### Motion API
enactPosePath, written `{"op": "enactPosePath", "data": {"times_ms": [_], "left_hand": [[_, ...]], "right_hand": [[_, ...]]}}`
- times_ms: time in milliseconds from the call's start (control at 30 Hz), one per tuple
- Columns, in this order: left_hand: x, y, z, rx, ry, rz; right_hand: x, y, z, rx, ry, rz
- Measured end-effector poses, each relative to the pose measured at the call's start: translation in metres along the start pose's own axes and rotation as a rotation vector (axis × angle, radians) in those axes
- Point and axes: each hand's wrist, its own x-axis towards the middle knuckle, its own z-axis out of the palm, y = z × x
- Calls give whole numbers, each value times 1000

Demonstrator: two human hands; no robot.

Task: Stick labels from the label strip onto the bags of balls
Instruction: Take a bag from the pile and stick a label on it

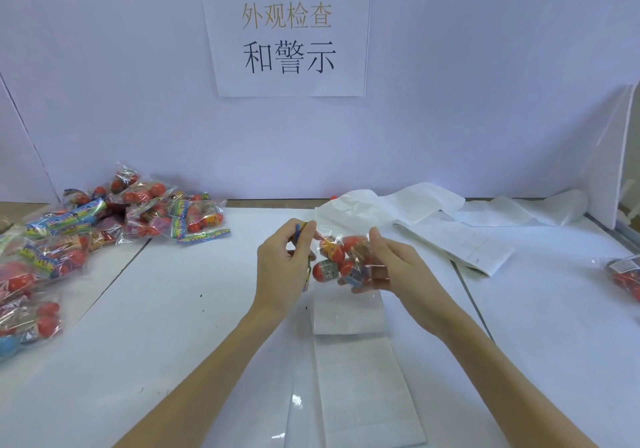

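Left hand [282, 260] pinches header-card end of bag of balls [341, 262]; right hand [393, 267] grips opposite clear end, fingers curled round film. Bag held above white table [194, 309], long axis running left–right, header toward left. Label strip [349, 354] lies directly beneath bag, extending toward viewer and away behind it. Pile of bags [104, 219] well left of bag; single bag [623, 274] far right. Paper sign [287, 32] on wall behind.

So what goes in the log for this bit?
left hand: pinches bag header | right hand: holds bag of balls | label strip: on table below
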Motion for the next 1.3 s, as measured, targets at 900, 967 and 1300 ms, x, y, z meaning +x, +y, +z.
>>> {"op": "enactPosePath", "data": {"times_ms": [900, 967, 1300], "left_hand": [[7, 1, -8, -432, -222, -300], [8, 1, -7, -407, -153, -280], [13, 3, -12, -400, -189, -350]], "right_hand": [[1, 3, -7, -289, 136, -103], [0, 1, -5, -251, 119, -89], [0, 0, -12, -69, -41, -17]]}}
